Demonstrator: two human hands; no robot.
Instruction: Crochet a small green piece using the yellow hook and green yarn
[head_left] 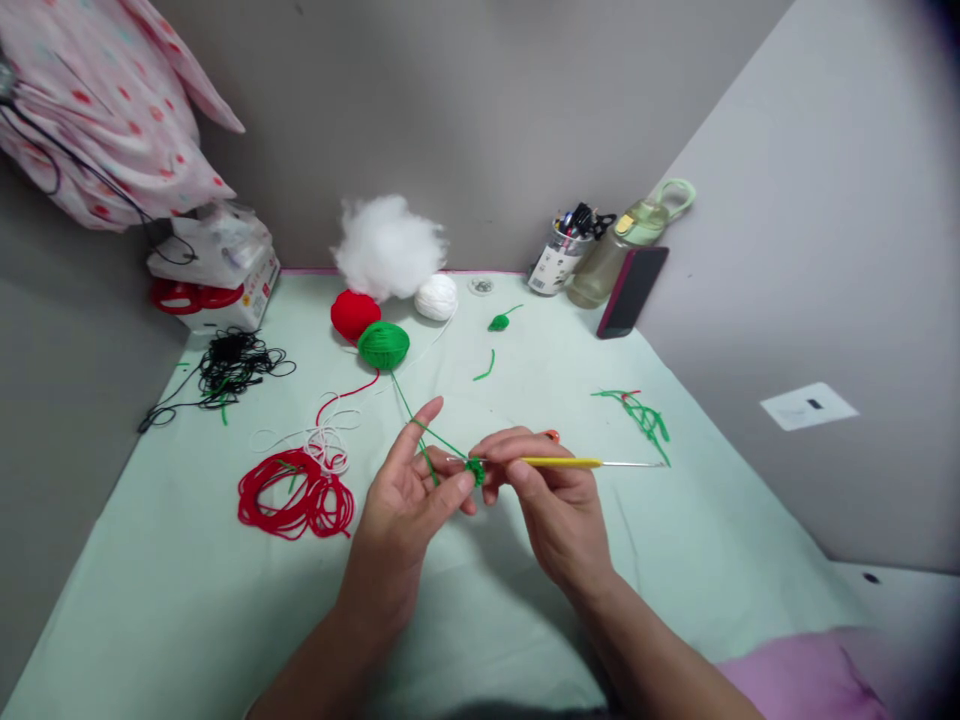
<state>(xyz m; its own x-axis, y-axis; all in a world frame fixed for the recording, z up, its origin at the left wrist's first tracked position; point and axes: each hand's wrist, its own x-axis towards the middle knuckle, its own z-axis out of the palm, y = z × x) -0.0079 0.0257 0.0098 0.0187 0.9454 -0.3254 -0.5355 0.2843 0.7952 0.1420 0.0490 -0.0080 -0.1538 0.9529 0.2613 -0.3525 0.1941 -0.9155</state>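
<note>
Between thumb and fingers, my left hand (pixel 409 500) pinches a small green crochet piece (pixel 476 470). Green yarn runs over its raised index finger back to the green yarn ball (pixel 384 346). My right hand (pixel 559 490) is closed around the yellow grip of a double-ended crochet hook (pixel 562 462), held level. One metal end of the hook lies at the green piece; the other points right. Part of an orange item (pixel 553 436) shows behind my right hand, mostly hidden.
Behind are a red yarn ball (pixel 355 316), a white yarn ball (pixel 436 297) and fluffy stuffing (pixel 390 245). Red yarn loops (pixel 274 495) and tangled black yarn (pixel 236 365) lie left. Green scraps (pixel 641 415) lie right, below a phone (pixel 634 292), bottle (pixel 600 270) and pen cup (pixel 556 262).
</note>
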